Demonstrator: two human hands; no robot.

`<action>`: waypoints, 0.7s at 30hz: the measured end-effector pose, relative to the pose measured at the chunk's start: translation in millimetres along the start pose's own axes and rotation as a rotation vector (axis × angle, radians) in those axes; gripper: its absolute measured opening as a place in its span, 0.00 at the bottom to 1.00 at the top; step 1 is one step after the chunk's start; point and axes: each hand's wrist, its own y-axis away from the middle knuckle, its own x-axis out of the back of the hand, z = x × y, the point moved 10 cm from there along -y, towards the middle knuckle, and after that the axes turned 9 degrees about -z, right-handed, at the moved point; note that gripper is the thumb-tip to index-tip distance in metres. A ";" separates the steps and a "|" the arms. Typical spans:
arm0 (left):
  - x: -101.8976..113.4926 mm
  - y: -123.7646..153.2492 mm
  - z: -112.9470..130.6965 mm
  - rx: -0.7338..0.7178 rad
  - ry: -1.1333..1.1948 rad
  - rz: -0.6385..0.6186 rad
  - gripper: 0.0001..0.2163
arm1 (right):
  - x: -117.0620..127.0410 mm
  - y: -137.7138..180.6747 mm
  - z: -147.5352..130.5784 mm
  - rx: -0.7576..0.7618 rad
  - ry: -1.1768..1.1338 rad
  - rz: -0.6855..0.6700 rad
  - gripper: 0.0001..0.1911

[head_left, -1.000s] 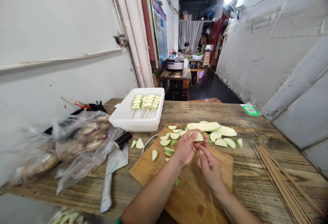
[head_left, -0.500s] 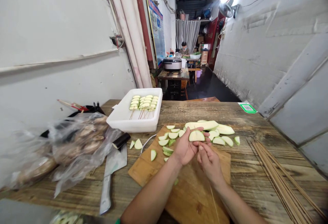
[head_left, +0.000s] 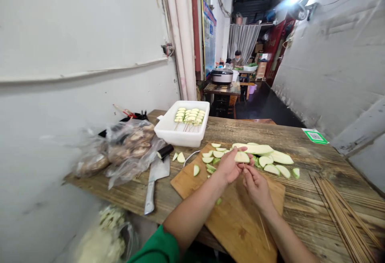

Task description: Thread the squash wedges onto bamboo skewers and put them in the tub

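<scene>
In my left hand lies a half-round vegetable slice, pale with a thin green rim, gripped between thumb and fingers. My right hand pinches a thin bamboo skewer just below the slice. Its tip is at or in the slice's near edge; how deep I cannot tell. The skewer's long end slants down toward me under my right wrist. Beneath both hands is a wooden cutting board. More half-round slices and long pale pieces lie just beyond my hands.
A white tub holds several skewers of slices. To the left lie a cleaver, a dark vegetable piece and bagged mushrooms. Loose bamboo skewers are at right. Cauliflower sits below the table edge. A person sits far back.
My view has swung left and tilted, bringing the cauliflower and my green sleeve into sight. Both hands keep hold of the slice and skewer; the slice's face looks tipped flatter.
</scene>
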 end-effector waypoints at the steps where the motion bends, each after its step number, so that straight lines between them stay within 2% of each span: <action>1: 3.6 0.4 0.8 -0.006 -0.032 0.033 0.18 | 0.4 0.0 -3.2 0.013 0.050 -0.002 0.18; 3: 10.6 0.7 7.1 -0.027 -0.079 0.096 0.16 | -0.9 0.5 -9.6 0.040 0.148 -0.020 0.17; 5: 18.3 1.7 27.3 -0.117 -0.076 0.159 0.14 | -6.4 2.1 -14.0 0.064 0.224 -0.064 0.17; 8: 36.9 15.7 84.3 -0.382 -0.088 0.305 0.13 | -17.5 5.1 -14.4 0.086 0.303 -0.139 0.16; 10: 47.6 35.8 126.1 -0.525 -0.264 0.411 0.15 | -20.7 5.6 -11.8 0.085 0.324 -0.156 0.16; 12: 53.0 58.2 160.6 -0.586 -0.544 0.479 0.17 | -19.8 4.5 -9.6 0.082 0.332 -0.147 0.16; 14: 58.1 79.6 184.9 -0.563 -0.894 0.533 0.19 | -17.8 2.6 -7.9 0.076 0.337 -0.134 0.16; 16: 62.1 94.4 198.5 -0.472 -1.353 0.545 0.16 | -17.2 0.8 -6.1 0.064 0.341 -0.137 0.16; 19: 80.6 100.9 195.5 -0.232 -2.006 0.460 0.13 | -17.7 0.0 -6.2 0.055 0.341 -0.143 0.15; 21: 106.2 101.4 189.2 -0.036 -2.219 0.408 0.15 | -18.2 0.4 -7.8 0.052 0.346 -0.143 0.15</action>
